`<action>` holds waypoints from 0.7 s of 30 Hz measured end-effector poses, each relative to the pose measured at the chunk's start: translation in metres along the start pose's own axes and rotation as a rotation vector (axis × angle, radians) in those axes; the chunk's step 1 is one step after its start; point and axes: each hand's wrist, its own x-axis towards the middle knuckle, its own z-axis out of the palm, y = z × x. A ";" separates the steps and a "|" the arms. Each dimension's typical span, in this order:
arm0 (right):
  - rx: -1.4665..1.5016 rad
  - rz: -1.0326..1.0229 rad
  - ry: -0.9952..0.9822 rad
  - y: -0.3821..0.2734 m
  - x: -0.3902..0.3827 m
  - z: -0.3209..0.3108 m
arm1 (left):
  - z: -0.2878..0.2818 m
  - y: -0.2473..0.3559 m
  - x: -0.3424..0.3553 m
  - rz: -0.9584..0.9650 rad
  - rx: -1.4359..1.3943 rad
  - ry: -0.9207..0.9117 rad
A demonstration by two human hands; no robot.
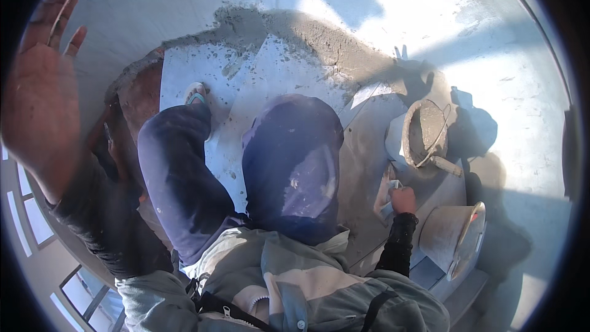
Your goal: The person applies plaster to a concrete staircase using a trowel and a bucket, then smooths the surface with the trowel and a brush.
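Note:
My left hand point(43, 92) is raised at the far left, palm showing, fingers stretched out and apart, holding nothing. My right hand point(401, 200), at the right of my bent knee, is closed on the handle of a flat trowel point(386, 207) that lies low over the grey boards point(362, 178). Just above and to the right of it stands a mortar-caked bucket point(424, 129) with a wire handle and a grip. Below that, another round container point(439, 240) with a pale rim sits tilted beside my right forearm.
My legs point(184, 166) are on pale boards point(193, 64) speckled with mortar; one sandaled foot shows. A band of grey mortar point(319, 46) runs along the pale plastered surface point(430, 0). A reddish rough-edged piece point(138, 89) is left of the boards. Window bars point(37, 221) show at the lower left.

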 end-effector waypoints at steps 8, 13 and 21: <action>0.651 -0.446 -0.369 -0.069 -0.033 -0.039 | 0.096 -0.135 -0.051 -0.834 0.231 -0.465; 1.256 -0.728 -0.107 -0.167 0.015 -0.035 | 0.112 -0.210 -0.114 -0.576 0.604 -0.897; 1.485 -0.844 -0.381 -0.428 0.104 0.035 | 0.157 -0.217 -0.164 -0.471 0.742 -1.353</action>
